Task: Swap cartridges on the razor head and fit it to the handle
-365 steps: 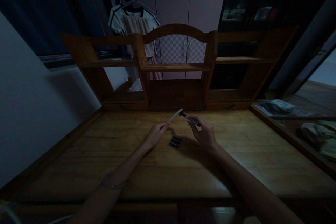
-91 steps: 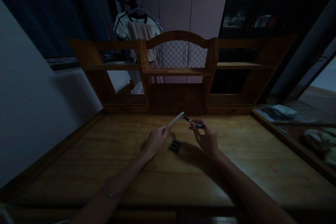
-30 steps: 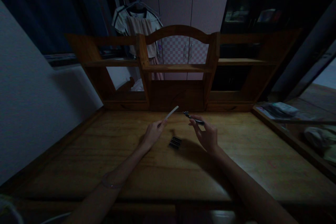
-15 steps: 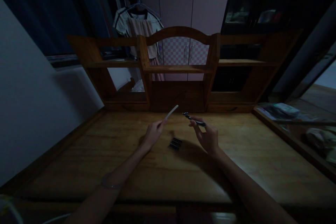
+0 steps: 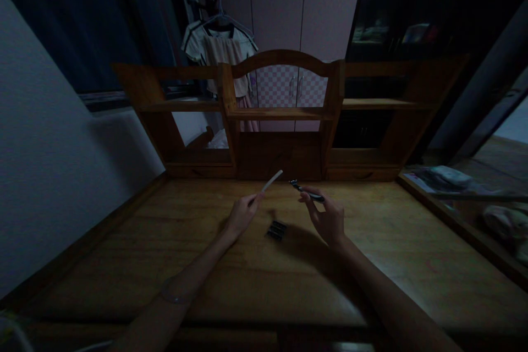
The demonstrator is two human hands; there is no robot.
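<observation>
My left hand (image 5: 243, 213) is closed on the lower end of a thin pale strip (image 5: 273, 180), which points up and to the right. Pinched in my right hand (image 5: 329, 216) is a dark-handled razor (image 5: 312, 195), its small shiny head turned toward the strip. Strip and razor are a little apart, above the desk. On the wooden desk (image 5: 231, 286), below and between my hands, lies a small black case with several slots (image 5: 276, 230).
A wooden shelf unit (image 5: 280, 114) stands along the desk's back edge. Clothes (image 5: 223, 47) hang behind it at the left. Papers and a plastic-wrapped item (image 5: 449, 176) lie beyond the right edge. A white wall (image 5: 82, 176) borders the left.
The whole view has tilted slightly, so the scene sits a bit lower. My hands keep their hold on the strip and the razor, with hardly any movement.
</observation>
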